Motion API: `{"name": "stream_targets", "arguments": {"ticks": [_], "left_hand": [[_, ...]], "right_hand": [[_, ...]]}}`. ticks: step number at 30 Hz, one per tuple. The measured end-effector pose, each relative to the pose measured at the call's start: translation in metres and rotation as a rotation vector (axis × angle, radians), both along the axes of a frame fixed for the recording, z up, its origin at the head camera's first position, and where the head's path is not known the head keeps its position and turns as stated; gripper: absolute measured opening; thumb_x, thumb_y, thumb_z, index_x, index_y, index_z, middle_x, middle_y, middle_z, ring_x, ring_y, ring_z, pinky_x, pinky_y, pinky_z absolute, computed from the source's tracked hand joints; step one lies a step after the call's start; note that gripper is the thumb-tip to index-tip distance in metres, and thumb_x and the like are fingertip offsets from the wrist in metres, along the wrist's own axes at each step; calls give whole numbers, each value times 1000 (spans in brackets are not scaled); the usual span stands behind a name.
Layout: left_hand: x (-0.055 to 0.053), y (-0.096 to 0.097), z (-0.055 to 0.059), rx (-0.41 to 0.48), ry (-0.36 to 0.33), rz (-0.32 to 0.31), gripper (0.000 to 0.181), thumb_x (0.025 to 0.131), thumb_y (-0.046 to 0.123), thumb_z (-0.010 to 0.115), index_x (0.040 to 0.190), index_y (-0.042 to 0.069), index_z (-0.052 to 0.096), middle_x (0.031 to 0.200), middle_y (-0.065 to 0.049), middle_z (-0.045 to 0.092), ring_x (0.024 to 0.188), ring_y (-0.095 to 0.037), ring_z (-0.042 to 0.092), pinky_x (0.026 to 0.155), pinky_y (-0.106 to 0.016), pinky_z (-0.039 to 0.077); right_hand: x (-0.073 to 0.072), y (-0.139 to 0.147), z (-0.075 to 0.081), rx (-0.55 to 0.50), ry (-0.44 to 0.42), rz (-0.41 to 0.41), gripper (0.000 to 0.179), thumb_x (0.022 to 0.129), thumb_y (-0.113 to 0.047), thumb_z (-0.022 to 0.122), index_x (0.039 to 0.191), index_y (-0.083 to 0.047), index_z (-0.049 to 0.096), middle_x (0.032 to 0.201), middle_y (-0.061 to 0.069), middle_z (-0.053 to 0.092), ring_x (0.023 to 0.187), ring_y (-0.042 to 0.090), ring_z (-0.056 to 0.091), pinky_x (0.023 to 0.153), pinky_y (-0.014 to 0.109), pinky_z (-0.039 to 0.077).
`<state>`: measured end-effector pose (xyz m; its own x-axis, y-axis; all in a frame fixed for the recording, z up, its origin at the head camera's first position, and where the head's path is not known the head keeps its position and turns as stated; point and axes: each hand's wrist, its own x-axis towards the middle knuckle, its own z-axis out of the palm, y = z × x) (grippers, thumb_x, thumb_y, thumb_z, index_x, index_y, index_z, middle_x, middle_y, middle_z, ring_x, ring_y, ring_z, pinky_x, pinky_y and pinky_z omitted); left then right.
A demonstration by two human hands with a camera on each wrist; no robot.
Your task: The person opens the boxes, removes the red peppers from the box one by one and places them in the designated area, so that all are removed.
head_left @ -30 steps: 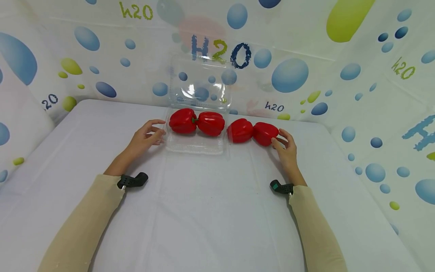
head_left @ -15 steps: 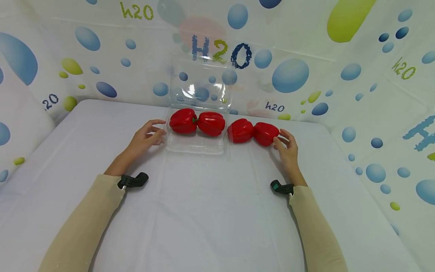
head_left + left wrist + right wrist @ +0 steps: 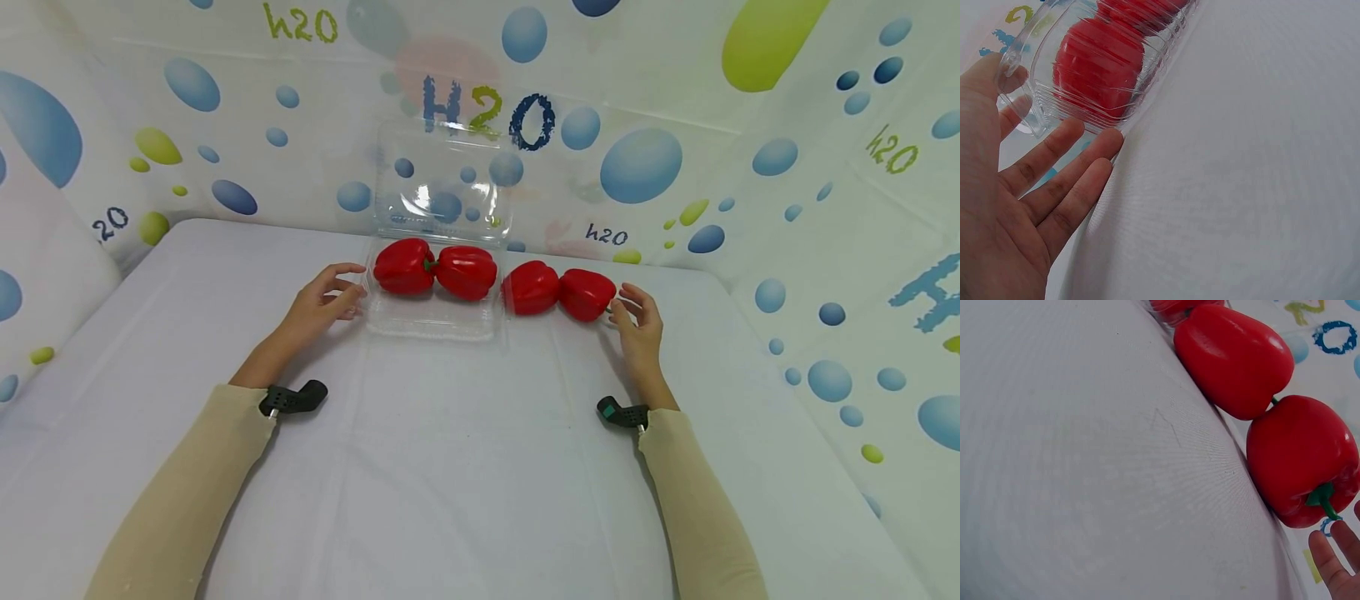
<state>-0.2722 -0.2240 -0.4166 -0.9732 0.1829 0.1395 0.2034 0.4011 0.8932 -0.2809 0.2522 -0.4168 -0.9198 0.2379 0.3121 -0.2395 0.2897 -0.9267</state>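
A clear plastic clamshell container [image 3: 431, 321] lies open on the white table, its lid [image 3: 442, 183] standing up behind. Two red bell peppers [image 3: 403, 267] [image 3: 467, 272] sit in its base with their stem ends together. At the container's left side, my left hand [image 3: 318, 302] touches the edge with its fingers [image 3: 1054, 144] loosely extended. To the right of the container, two more bell peppers [image 3: 531, 288] [image 3: 587, 294] lie in a row on the table. My right hand [image 3: 637, 327] is beside the outermost one, near its green stem [image 3: 1321, 497], with fingers spread and holding nothing.
The white table [image 3: 465, 450] reaches back to a patterned curtain [image 3: 300, 167] with blue and green drops. Black wrist camera mounts [image 3: 294, 397] [image 3: 622, 413] sit at both cuffs.
My right hand has drawn slightly to the right, off the outermost bell pepper, and its fingers have come away from it. The left hand, container and peppers look unmoved.
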Motion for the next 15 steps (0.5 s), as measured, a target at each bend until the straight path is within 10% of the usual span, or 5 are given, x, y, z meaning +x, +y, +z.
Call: {"name": "stream_targets", "arguments": {"ticks": [15], "left_hand": [[1,1,2,-3,-3,3,49,103,30,47,148,13,36,129,-22,54,87,-4,60,75,-11,51]], "right_hand": [[-1,1,3,-61,51,-12,39,99,-8,52,138,1,48,139,20,48,120,20,50,84,13,50]]}}
